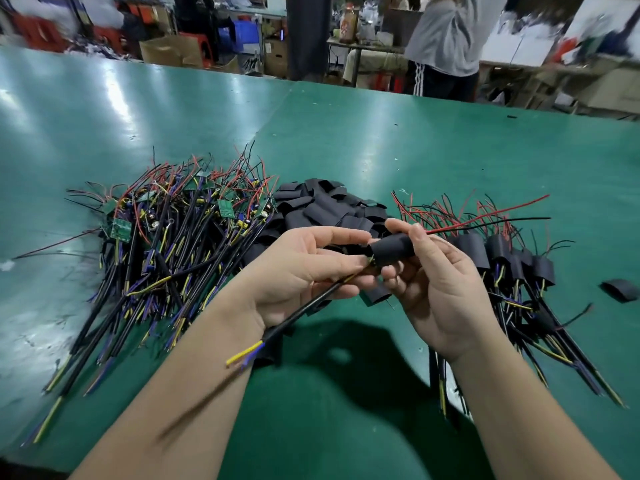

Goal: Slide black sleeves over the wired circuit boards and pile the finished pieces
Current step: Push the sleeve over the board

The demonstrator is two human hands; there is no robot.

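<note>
At left, unsleeved boards [166, 233] lie heaped on the green table [346, 140]. Centre: left hand [304, 271] pinches 1 cable [308, 306]; right hand [443, 289] curls round the black sleeve [393, 251] covering its board, near the finished pile [516, 265]. Risk: components snagging inside could bunch or tear the sleeve.

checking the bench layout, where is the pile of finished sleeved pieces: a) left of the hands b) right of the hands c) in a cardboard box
b: the sleeved pieces lie heaped on the table right of the right hand, the bare boards at the left.
</note>
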